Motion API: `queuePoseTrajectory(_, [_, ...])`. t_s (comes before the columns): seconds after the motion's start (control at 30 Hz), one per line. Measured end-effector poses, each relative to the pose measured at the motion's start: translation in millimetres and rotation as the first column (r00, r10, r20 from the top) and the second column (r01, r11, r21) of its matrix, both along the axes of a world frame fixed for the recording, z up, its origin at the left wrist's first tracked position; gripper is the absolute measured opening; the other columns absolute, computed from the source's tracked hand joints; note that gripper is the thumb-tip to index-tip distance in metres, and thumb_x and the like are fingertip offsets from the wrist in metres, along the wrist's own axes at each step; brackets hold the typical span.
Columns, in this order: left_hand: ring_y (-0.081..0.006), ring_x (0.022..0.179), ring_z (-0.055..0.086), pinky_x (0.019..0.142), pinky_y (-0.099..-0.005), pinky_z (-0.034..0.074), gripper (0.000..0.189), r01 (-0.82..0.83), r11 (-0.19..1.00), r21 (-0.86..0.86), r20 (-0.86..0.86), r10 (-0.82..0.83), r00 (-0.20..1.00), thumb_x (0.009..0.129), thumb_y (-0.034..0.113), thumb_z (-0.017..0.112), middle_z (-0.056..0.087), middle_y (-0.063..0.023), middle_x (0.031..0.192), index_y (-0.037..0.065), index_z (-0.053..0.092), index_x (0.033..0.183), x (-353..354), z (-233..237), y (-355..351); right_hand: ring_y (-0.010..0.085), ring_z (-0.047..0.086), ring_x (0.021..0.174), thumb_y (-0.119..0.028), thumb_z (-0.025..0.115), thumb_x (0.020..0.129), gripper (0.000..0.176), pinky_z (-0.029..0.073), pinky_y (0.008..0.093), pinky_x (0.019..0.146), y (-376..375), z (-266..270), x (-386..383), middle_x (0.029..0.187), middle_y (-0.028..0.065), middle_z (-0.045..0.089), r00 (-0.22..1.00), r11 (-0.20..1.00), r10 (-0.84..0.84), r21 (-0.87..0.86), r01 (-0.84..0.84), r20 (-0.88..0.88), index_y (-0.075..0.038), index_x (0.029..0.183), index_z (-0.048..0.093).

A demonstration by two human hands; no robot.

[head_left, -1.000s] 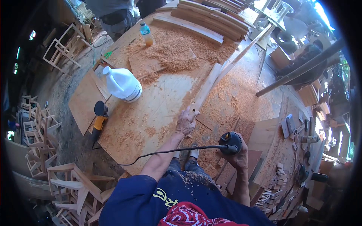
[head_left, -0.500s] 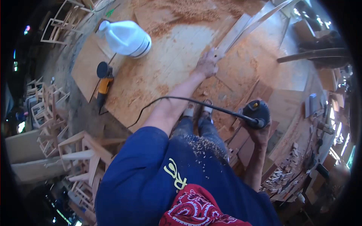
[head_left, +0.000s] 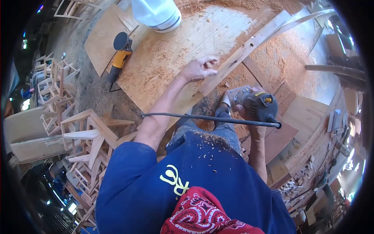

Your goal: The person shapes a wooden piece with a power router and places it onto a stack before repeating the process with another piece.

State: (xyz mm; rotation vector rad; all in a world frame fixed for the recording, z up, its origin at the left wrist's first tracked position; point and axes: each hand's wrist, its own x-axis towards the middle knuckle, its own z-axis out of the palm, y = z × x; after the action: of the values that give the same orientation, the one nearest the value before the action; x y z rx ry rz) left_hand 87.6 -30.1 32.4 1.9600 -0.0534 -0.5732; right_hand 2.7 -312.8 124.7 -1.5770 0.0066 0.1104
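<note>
Right hand (head_left: 246,114) grips a corded router (head_left: 266,106) just right of the near end of a long wooden board (head_left: 259,38). Left hand (head_left: 198,70) is partly open, fingers loosely curled, by the board's near end; whether it touches the wood cannot be told. The board lies along the right side of a sawdust-strewn plywood worktop (head_left: 218,29). The router's black cord (head_left: 202,118) stretches across the left forearm (head_left: 163,99). Farther left lies a yellow-bodied sander (head_left: 120,58); beyond stands a white plastic jug (head_left: 156,13).
</note>
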Motion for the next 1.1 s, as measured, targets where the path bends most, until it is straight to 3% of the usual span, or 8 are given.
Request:
queuePoseTrajectory(0.03, [-0.0240, 0.108, 0.063, 0.097, -0.0388, 0.051, 0.086, 0.001, 0.999, -0.045, 0.001, 0.000, 1.000, 0.070, 0.045, 0.088, 0.061, -0.0136, 0.134, 0.017, 0.054, 0.144, -17, -2, 6, 0.0218, 0.057, 0.117, -0.011, 0.090, 0.070, 0.069, 0.048, 0.0389, 0.101, 7, -6, -7, 0.127, 0.0092, 0.059, 0.998, 0.998, 0.014, -0.065, -0.010, 0.060, -0.004, 0.129, 0.057])
queuePoseTrajectory(0.13, [-0.0328, 0.128, 0.052, 0.108, -0.0486, 0.040, 0.101, 0.070, 0.940, 0.334, 0.392, -0.205, 0.897, 0.064, 0.049, 0.090, 0.051, -0.0138, 0.145, 0.019, 0.047, 0.150, -60, -3, 9, 0.0203, 0.059, 0.111, -0.017, 0.089, 0.072, 0.068, 0.050, 0.0368, 0.096, 30, -15, -26, 0.120, 0.0089, 0.061, 0.983, 0.966, 0.040, -0.259, 0.007, 0.178, -0.002, 0.129, 0.055])
queuePoseTrajectory(0.17, [-0.0385, 0.141, 0.038, 0.115, -0.0555, 0.028, 0.111, 0.134, 0.932, 0.336, 0.270, -0.232, 0.935, 0.058, 0.052, 0.091, 0.042, -0.0138, 0.153, 0.021, 0.041, 0.153, -68, 1, 8, 0.0206, 0.059, 0.111, -0.018, 0.089, 0.072, 0.066, 0.049, 0.0368, 0.095, 38, -12, -35, 0.120, 0.0089, 0.061, 0.984, 0.947, 0.034, -0.320, 0.024, 0.174, -0.002, 0.127, 0.056])
queuePoseTrajectory(0.3, [-0.0375, 0.139, 0.042, 0.114, -0.0565, 0.031, 0.115, 0.076, 0.956, 0.282, 0.383, -0.185, 0.905, 0.056, 0.053, 0.090, 0.046, -0.0153, 0.150, 0.018, 0.041, 0.153, -77, -21, 11, 0.0212, 0.059, 0.108, -0.019, 0.089, 0.071, 0.064, 0.049, 0.0365, 0.094, 64, -4, -67, 0.117, 0.0085, 0.060, 0.989, 0.965, -0.117, -0.225, 0.136, 0.093, -0.003, 0.124, 0.057])
queuePoseTrajectory(0.57, [-0.0318, 0.134, 0.049, 0.112, -0.0462, 0.040, 0.102, 0.056, 0.968, 0.247, 0.493, -0.175, 0.852, 0.061, 0.051, 0.091, 0.050, -0.0170, 0.147, 0.007, 0.052, 0.144, -76, -41, 26, 0.0207, 0.056, 0.117, -0.006, 0.086, 0.071, 0.063, 0.046, 0.0388, 0.102, 89, -12, -80, 0.129, 0.0087, 0.057, 0.960, 0.946, -0.101, -0.272, 0.174, 0.261, -0.006, 0.127, 0.058])
queuePoseTrajectory(0.67, [-0.0272, 0.126, 0.056, 0.106, -0.0407, 0.047, 0.093, 0.113, 0.990, -0.079, 0.367, -0.076, 0.927, 0.068, 0.043, 0.091, 0.053, -0.0165, 0.144, 0.004, 0.053, 0.142, -72, -46, 50, 0.0209, 0.056, 0.116, -0.006, 0.087, 0.070, 0.064, 0.046, 0.0386, 0.103, 105, -20, -84, 0.128, 0.0090, 0.058, 0.965, 0.960, -0.147, -0.204, 0.193, 0.218, -0.006, 0.127, 0.058])
queuePoseTrajectory(0.8, [-0.0221, 0.109, 0.062, 0.097, -0.0331, 0.051, 0.071, -0.020, 0.977, -0.212, 0.078, 0.038, 0.996, 0.077, 0.033, 0.086, 0.065, -0.0132, 0.125, 0.003, 0.059, 0.136, -85, -29, 60, 0.0186, 0.058, 0.110, -0.010, 0.090, 0.069, 0.067, 0.050, 0.0347, 0.097, 116, -34, -86, 0.123, 0.0062, 0.057, 0.965, 0.950, -0.129, -0.250, 0.186, 0.227, -0.007, 0.127, 0.056])
queuePoseTrajectory(1.1, [-0.0199, 0.097, 0.067, 0.090, -0.0326, 0.054, 0.055, -0.048, 0.959, -0.278, 0.116, 0.083, 0.990, 0.077, 0.030, 0.086, 0.069, -0.0126, 0.107, 0.000, 0.065, 0.118, -98, -36, 35, 0.0200, 0.058, 0.112, -0.012, 0.090, 0.070, 0.068, 0.050, 0.0367, 0.098, 130, -60, -80, 0.124, 0.0076, 0.057, 0.955, 0.960, -0.206, -0.142, 0.239, 0.213, -0.006, 0.128, 0.055])
